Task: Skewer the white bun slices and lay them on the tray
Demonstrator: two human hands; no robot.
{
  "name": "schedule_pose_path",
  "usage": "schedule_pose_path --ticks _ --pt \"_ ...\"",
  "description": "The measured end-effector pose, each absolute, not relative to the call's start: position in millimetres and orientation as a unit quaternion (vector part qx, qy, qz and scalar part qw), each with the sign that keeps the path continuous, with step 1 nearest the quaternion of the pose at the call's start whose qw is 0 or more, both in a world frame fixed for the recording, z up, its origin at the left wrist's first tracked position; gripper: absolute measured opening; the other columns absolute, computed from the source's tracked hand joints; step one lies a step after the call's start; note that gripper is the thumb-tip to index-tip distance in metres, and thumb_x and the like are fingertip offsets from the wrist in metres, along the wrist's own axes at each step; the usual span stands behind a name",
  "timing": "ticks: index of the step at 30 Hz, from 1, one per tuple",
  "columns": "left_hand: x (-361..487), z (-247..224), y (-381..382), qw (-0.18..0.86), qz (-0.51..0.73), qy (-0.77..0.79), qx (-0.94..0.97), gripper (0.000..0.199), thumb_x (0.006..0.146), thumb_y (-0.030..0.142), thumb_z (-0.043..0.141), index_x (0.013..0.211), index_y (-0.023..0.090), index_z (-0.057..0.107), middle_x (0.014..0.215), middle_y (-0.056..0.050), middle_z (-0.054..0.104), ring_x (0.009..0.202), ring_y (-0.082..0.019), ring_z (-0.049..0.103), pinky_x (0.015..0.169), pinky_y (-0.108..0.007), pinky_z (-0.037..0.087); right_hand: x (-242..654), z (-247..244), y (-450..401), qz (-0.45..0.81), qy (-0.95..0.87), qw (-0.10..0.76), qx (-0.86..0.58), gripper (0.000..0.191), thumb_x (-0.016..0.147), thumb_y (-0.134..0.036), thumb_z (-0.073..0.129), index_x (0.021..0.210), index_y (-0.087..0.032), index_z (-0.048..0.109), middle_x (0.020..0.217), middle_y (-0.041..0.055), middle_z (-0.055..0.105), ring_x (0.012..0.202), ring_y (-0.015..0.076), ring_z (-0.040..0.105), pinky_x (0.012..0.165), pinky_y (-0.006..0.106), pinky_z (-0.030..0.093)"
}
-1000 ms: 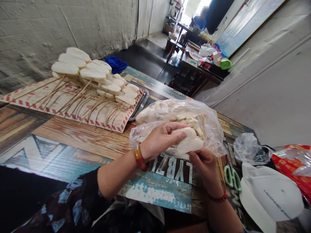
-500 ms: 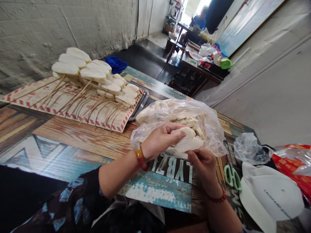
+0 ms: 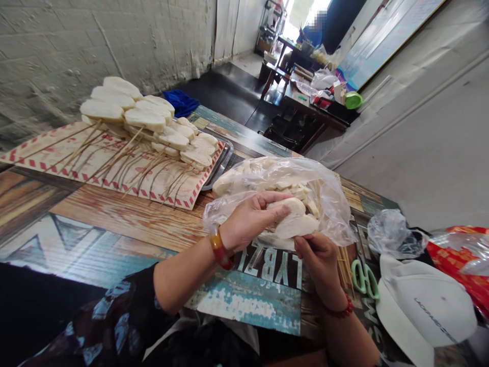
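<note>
In front of the open clear plastic bag (image 3: 336, 201), my left hand (image 3: 248, 219) is closed around pale oval bread-like slices (image 3: 297, 227), thumb on top. They overlap, one above the other. My right hand (image 3: 320, 257) pinches at their lower edge; whether a thin stick sits between its fingertips is hidden. More cut pale pieces (image 3: 300, 192) show inside the bag. To the left, a stack of similar slices on sticks (image 3: 147, 120) rests on printed paper (image 3: 187, 196) over a metal tray (image 3: 226, 162), with the thin wooden sticks (image 3: 114, 158) pointing toward me.
Right of my right hand lie loose wooden sticks (image 3: 345, 267), green-handled scissors (image 3: 364, 279), a white cap (image 3: 428, 300), a crumpled clear bag (image 3: 389, 229) and a red package (image 3: 462, 260). Blue cloth (image 3: 181, 102) is behind the stack. A person (image 3: 311, 35) is at a far table.
Almost nothing differs. Both hands keep the same hold on the slices, and the whole view has shifted very slightly.
</note>
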State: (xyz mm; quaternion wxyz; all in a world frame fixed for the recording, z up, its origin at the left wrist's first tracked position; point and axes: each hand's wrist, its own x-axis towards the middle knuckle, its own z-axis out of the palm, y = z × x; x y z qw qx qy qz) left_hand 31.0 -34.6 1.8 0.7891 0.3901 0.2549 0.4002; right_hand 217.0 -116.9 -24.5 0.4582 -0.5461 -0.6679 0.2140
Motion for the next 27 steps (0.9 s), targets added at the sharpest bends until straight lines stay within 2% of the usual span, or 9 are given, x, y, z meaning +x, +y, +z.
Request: schedule_pose_path --ticks 6,13,19,27 --pt "31.1 0.2 -33.8 0.788 0.395 0.255 0.398 0.052 0.073 0.039 0.083 0.118 0.016 0.074 0.103 -0.009 0.076 0.078 -0.012 0.064 0.069 -0.022 0.047 217.8 -22.2 -118.1 0.206 -0.672 0.453 -0.548 0.029 0.092 -0.021 0.064 0.063 -0.020 0.063 0.053 -0.0037 0.055 0.048 0.0114 0.047 0.050 0.025 0.037" --pt "30.1 0.1 -33.5 0.769 0.390 0.270 0.428 0.054 0.075 0.042 0.080 0.121 0.015 0.072 0.100 -0.008 0.076 0.078 -0.013 0.063 0.071 -0.023 0.046 217.8 -18.4 -116.6 0.207 -0.681 0.441 -0.547 0.033 0.093 -0.020 0.063 0.060 -0.020 0.061 0.053 -0.0032 0.055 0.050 0.0118 0.048 0.053 0.025 0.038" --pt "29.7 -2.8 -32.5 0.725 0.393 0.291 0.485 0.049 0.078 0.042 0.076 0.121 0.018 0.073 0.096 -0.006 0.075 0.078 -0.015 0.063 0.072 -0.026 0.047 219.8 -17.2 -115.7 0.222 -0.683 0.431 -0.547 0.036 0.092 -0.022 0.063 0.056 -0.019 0.060 0.051 -0.0031 0.050 0.049 0.0117 0.044 0.051 0.026 0.035" --pt "30.2 0.0 -35.2 0.743 0.394 0.283 0.461 0.044 0.079 0.039 0.075 0.118 0.018 0.074 0.099 -0.007 0.076 0.079 -0.015 0.064 0.072 -0.025 0.048 219.3 -14.8 -116.1 0.224 -0.683 0.422 -0.553 0.040 0.093 -0.027 0.062 0.054 -0.020 0.058 0.052 -0.0016 0.052 0.050 0.0128 0.045 0.051 0.027 0.035"
